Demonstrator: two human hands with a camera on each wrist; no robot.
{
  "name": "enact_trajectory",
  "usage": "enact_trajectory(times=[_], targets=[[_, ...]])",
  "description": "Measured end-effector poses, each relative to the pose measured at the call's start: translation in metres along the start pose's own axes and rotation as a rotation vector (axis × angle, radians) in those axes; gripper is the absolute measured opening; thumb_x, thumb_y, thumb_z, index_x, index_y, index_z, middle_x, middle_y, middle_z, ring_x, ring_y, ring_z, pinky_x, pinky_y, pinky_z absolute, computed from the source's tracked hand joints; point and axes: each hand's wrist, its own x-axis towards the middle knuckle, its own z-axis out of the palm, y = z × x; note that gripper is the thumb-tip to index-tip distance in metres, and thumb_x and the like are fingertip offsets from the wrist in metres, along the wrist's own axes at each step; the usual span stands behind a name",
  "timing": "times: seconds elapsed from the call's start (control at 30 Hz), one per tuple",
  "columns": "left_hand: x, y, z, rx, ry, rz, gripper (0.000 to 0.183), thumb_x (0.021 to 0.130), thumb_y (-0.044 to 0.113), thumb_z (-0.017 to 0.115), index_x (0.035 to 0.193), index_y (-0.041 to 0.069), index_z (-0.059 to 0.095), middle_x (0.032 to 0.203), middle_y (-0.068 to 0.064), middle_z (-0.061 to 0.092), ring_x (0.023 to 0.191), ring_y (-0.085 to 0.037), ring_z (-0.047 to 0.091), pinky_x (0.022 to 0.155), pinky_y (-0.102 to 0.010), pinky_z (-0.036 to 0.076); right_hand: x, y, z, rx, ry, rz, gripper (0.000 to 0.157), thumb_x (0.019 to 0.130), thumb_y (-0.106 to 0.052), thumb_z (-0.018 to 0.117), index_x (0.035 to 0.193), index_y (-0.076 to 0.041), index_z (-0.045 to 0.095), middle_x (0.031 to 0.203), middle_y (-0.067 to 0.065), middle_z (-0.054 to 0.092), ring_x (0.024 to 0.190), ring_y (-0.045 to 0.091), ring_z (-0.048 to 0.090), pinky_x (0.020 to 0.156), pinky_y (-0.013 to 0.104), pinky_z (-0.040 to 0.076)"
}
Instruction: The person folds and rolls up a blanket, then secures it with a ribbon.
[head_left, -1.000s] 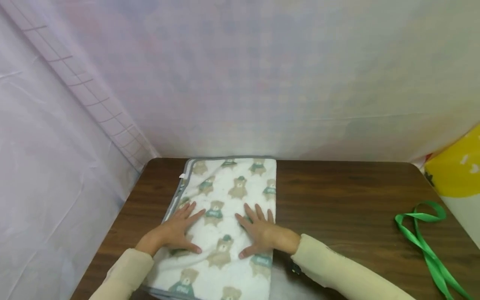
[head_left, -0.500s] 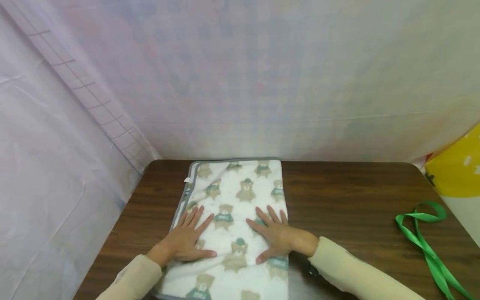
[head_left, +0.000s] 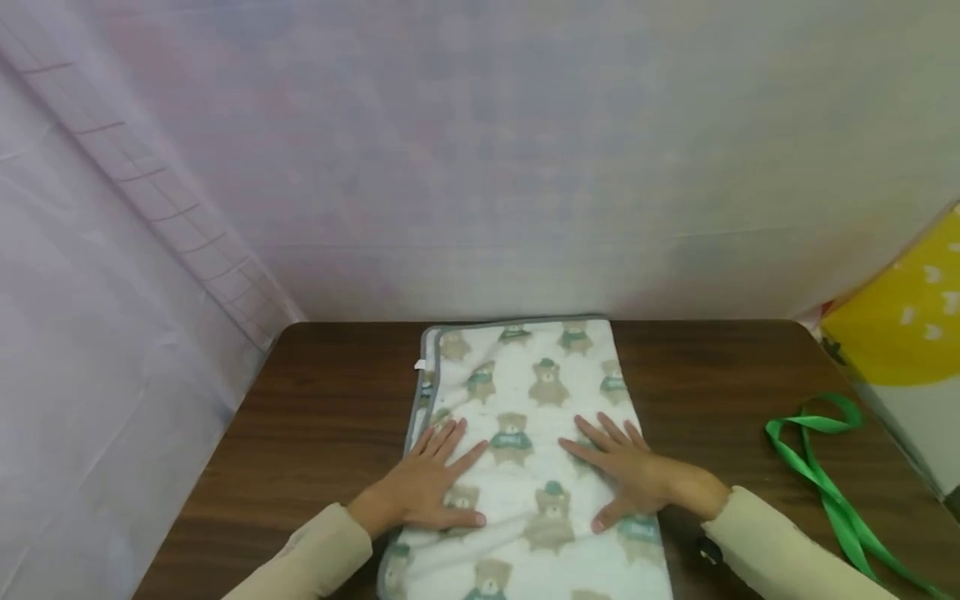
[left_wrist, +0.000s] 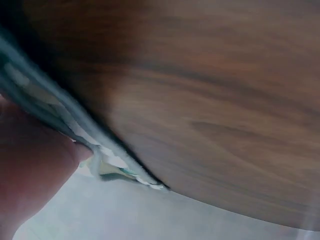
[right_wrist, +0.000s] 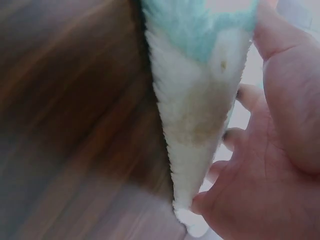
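Observation:
A white fleece blanket printed with brown bears in green lies folded on the table, edged in grey binding. Spread flat on its left part is my left hand, fingers straight. Across from it, near the folded right edge, my right hand rests with its fingers fanned out. In the left wrist view the layered, bound edge of the blanket shows beside part of the left hand. The right wrist view has the thick fold of the blanket along the fingers of the right hand.
The dark wooden table stands against a pale curtain-like wall covering. A green ribbon lies loosely looped on the table's right side. Beyond the right edge hangs a yellow printed area.
The blanket has slid to the right across the table, with both flat hands moving along on it. The ribbon shifts slightly left in view as the camera turns.

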Motion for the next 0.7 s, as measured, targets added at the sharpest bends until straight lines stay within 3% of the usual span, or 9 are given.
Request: enact_trajectory(times=[0.23, 0.3, 0.4, 0.5, 0.57, 0.7], targets=[[0.008, 0.002, -0.010, 0.004, -0.027, 0.062, 0.089, 0.093, 0.067, 0.050, 0.160, 0.020, 0.014, 0.165, -0.021, 0.005, 0.152, -0.037, 0.005, 0.121, -0.055, 0.009, -0.013, 0.006, -0.005, 0.025, 0.035, -0.029, 0.115, 0.066, -0.061, 0.078, 0.156, -0.010, 0.029, 0.162, 0.026, 0.006, 0.145, 0.055, -0.004, 0.110, 0.072, -0.006], [0.008, -0.002, -0.016, -0.025, 0.010, 0.078, 0.082, 0.096, 0.060, 0.051, 0.159, 0.018, 0.021, 0.164, -0.020, 0.013, 0.151, -0.036, 0.010, 0.121, -0.054, 0.014, -0.014, 0.000, -0.006, 0.023, 0.031, -0.047, 0.110, 0.071, -0.058, 0.078, 0.155, -0.008, 0.030, 0.162, 0.028, 0.007, 0.145, 0.055, -0.002, 0.110, 0.073, -0.004], [0.008, -0.011, -0.028, -0.118, 0.132, 0.062, 0.067, 0.099, 0.046, 0.055, 0.154, 0.013, 0.036, 0.160, -0.019, 0.029, 0.148, -0.036, 0.025, 0.118, -0.053, 0.025, -0.013, -0.014, -0.003, 0.013, 0.033, -0.115, 0.098, 0.079, -0.048, 0.076, 0.155, -0.006, 0.031, 0.160, 0.031, 0.010, 0.145, 0.055, 0.003, 0.109, 0.074, 0.000], [0.008, -0.023, -0.039, -0.252, 0.285, 0.009, 0.051, 0.100, 0.032, 0.059, 0.143, 0.007, 0.051, 0.148, -0.018, 0.047, 0.138, -0.036, 0.041, 0.111, -0.054, 0.036, -0.009, -0.030, 0.006, -0.009, 0.051, -0.225, 0.086, 0.087, -0.038, 0.072, 0.155, -0.008, 0.031, 0.160, 0.030, 0.013, 0.144, 0.054, 0.010, 0.109, 0.074, 0.007], [0.007, -0.033, -0.045, -0.366, 0.349, -0.042, 0.043, 0.099, 0.025, 0.061, 0.137, 0.004, 0.057, 0.140, -0.016, 0.055, 0.132, -0.035, 0.048, 0.106, -0.054, 0.041, -0.006, -0.042, 0.013, -0.041, 0.084, -0.301, 0.080, 0.089, -0.034, 0.071, 0.155, -0.010, 0.032, 0.160, 0.029, 0.018, 0.144, 0.052, 0.017, 0.108, 0.072, 0.013], [0.007, -0.055, -0.053, -0.561, 0.379, -0.173, 0.039, 0.100, 0.023, 0.061, 0.134, 0.005, 0.059, 0.134, -0.011, 0.059, 0.125, -0.032, 0.054, 0.102, -0.050, 0.045, 0.004, -0.066, 0.027, -0.146, 0.144, -0.434, 0.072, 0.092, -0.031, 0.069, 0.153, -0.014, 0.035, 0.159, 0.025, 0.026, 0.143, 0.045, 0.029, 0.106, 0.068, 0.025]])
